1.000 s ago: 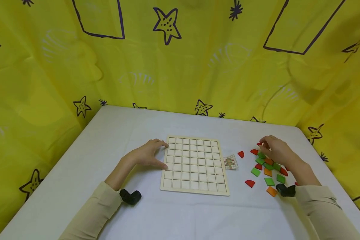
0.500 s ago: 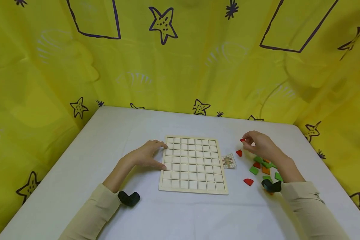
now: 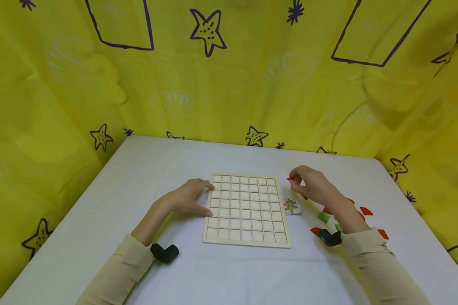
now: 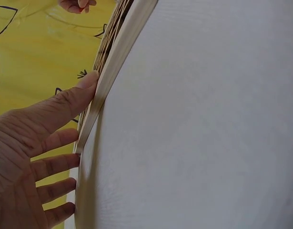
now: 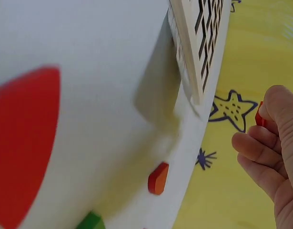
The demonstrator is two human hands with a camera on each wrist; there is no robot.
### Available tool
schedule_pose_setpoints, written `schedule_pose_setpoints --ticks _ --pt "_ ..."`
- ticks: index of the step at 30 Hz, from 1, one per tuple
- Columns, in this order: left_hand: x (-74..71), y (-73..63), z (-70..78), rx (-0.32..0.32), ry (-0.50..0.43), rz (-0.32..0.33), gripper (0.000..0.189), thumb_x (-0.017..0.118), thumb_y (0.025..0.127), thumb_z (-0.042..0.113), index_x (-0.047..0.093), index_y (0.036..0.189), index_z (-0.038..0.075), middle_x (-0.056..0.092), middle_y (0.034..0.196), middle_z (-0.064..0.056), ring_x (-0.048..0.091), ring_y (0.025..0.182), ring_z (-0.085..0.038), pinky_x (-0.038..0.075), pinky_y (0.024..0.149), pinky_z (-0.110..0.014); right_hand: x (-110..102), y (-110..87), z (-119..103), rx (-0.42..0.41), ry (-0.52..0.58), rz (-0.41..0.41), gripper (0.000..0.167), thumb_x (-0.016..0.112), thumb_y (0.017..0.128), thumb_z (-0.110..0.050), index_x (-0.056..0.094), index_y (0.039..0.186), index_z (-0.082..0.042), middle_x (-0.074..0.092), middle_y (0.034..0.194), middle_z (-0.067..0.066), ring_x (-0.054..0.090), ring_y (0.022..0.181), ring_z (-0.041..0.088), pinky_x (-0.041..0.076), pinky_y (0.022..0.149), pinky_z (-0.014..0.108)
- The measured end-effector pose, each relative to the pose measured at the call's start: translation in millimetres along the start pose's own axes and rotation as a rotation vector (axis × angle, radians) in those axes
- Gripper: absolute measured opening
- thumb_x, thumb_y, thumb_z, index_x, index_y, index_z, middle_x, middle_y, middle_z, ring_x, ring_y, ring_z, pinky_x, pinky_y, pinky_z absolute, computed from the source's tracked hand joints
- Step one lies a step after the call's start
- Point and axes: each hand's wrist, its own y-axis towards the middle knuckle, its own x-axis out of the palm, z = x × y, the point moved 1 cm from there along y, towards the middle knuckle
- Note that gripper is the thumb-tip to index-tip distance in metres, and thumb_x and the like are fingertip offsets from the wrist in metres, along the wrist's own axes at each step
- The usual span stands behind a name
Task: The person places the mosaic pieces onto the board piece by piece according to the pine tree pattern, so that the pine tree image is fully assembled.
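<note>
A small red piece (image 3: pixel 290 178) is pinched between the thumb and fingertips of the right hand (image 3: pixel 312 184), held just beyond the right edge of a pale wooden square-grid board (image 3: pixel 246 244). The left hand (image 3: pixel 187 195) is spread and grasps nothing, its thumb and forefinger touching the board's left edge. A small printed grid card (image 3: pixel 292 206) lies beside the right edge. Red quarter-round pieces (image 3: pixel 366 211) and green four-sided pieces (image 3: pixel 324 217), partly hidden by the right arm, lie scattered on the white-covered table (image 3: pixel 213 279).
</note>
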Motion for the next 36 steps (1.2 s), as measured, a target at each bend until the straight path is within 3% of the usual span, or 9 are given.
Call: schedule_pose_setpoints --ticks 6,17,27,36 --pt "-0.8 0.7 1.2 0.009 0.003 0.003 0.076 0.089 0.079 0.039 0.055 0.141 0.011 0.046 0.153 -0.017 0.035 0.147 -0.039 0.031 0.121 -0.055 7 9.2 -12 -0.062 -0.007 0.014 0.013 0.070 0.092 0.000 0.065 0.104 0.000 0.065 0.095 0.005 0.060 0.086 0.020 0.057 0.078 0.041" --pt "-0.5 1.7 3.2 0.037 0.028 0.020 0.077 0.090 0.078 0.039 0.056 0.139 0.008 0.048 0.152 -0.019 0.038 0.145 -0.040 0.031 0.121 -0.054 23 31.5 -32 -0.115 0.036 -0.026 0.016 0.071 0.092 -0.001 0.066 0.108 0.001 0.066 0.097 0.006 0.063 0.089 0.021 0.058 0.080 0.042" --pt "0.9 3.2 2.3 0.034 0.017 0.016 0.077 0.090 0.078 0.038 0.055 0.140 0.006 0.047 0.153 -0.020 0.037 0.146 -0.041 0.030 0.122 -0.054 40 55.3 -51 -0.184 -0.026 -0.069 0.011 0.071 0.094 -0.007 0.070 0.105 -0.003 0.065 0.094 0.003 0.058 0.082 0.015 0.054 0.072 0.031" --pt "1.8 2.2 1.3 0.031 0.000 0.022 0.077 0.091 0.078 0.035 0.056 0.140 0.005 0.049 0.152 -0.020 0.037 0.146 -0.040 0.029 0.122 -0.054 53 76.2 -57 -0.160 -0.001 -0.168 0.008 0.068 0.096 -0.008 0.071 0.103 -0.004 0.064 0.094 0.003 0.053 0.080 0.017 0.048 0.070 0.030"
